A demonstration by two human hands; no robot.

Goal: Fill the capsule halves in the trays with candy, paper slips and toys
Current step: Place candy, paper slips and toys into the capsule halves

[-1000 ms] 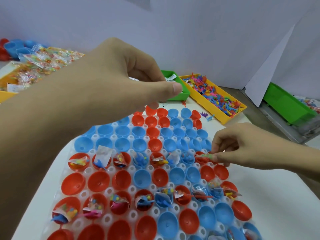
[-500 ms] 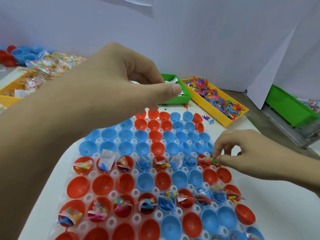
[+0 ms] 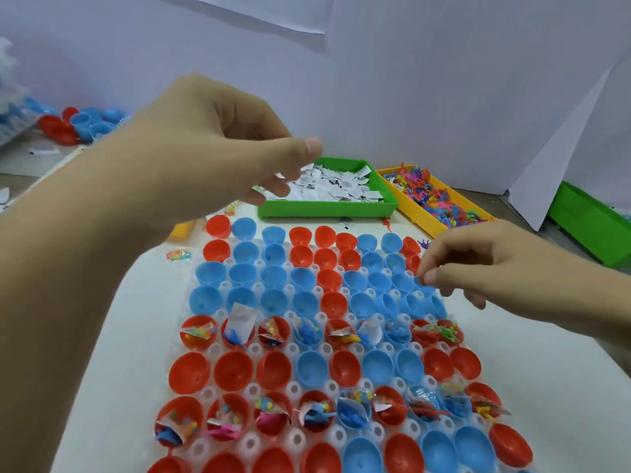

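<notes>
Head view. Tray (image 3: 218, 349), centre to bottom: red and blue capsule halves (image 3: 309, 368) in rows, two rows filled (candy, slip, toy each). Left hand (image 3: 211, 148), upper left, above the green bin (image 3: 327, 209) of slips (image 3: 327, 187): fingers curled, any hold cannot be told. Right hand (image 3: 495, 268), right: thumb and forefinger pressed together, nothing seen between. Yellow bin (image 3: 418, 215) of toys (image 3: 440, 196), upper right.

Packing workbench: sorting bins (image 3: 327, 208), capsule tray (image 3: 218, 349), paper partitions (image 3: 444, 80).
</notes>
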